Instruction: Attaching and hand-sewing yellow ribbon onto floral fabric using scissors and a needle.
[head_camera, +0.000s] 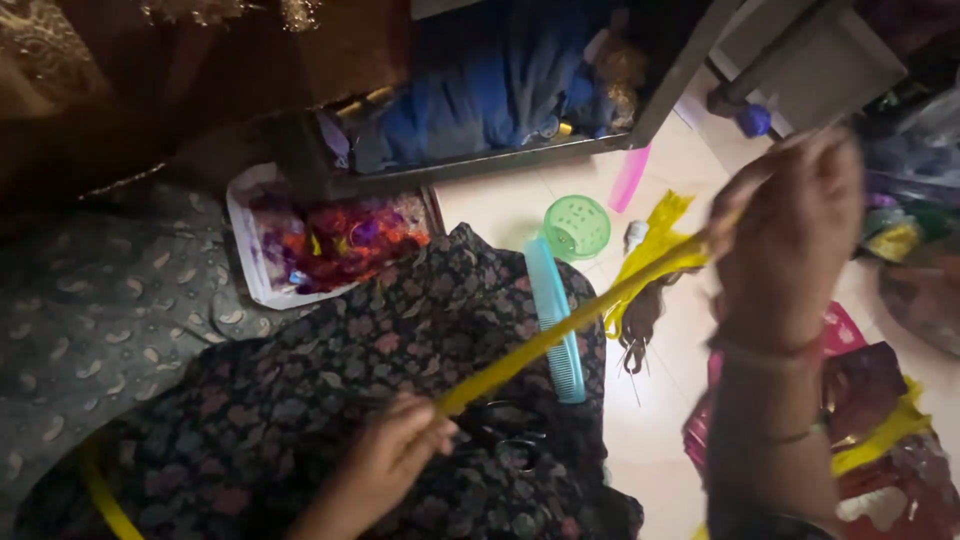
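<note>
The long yellow ribbon strip (560, 335) is stretching tight over the dark floral cloth on the lap (330, 400), above the light blue plastic comb (553, 320). The left hand (385, 460) is pinching its lower end closed; the right hand (790, 235) is gripping the upper end. Keeping it taut seems wise. Open floor (650, 430) is lying between them, near the green plastic cup (577, 226).

Strip (560, 330): yellow. Comb (553, 318): light blue. Small basket (577, 227): green, perforated. Tray (262, 268): white; contents orange, purple, red. Lap fabric (330, 400): dark, pink-grey floral print. Floor (640, 440): pale cream. Cloth on shelf (480, 90): deep blue.
</note>
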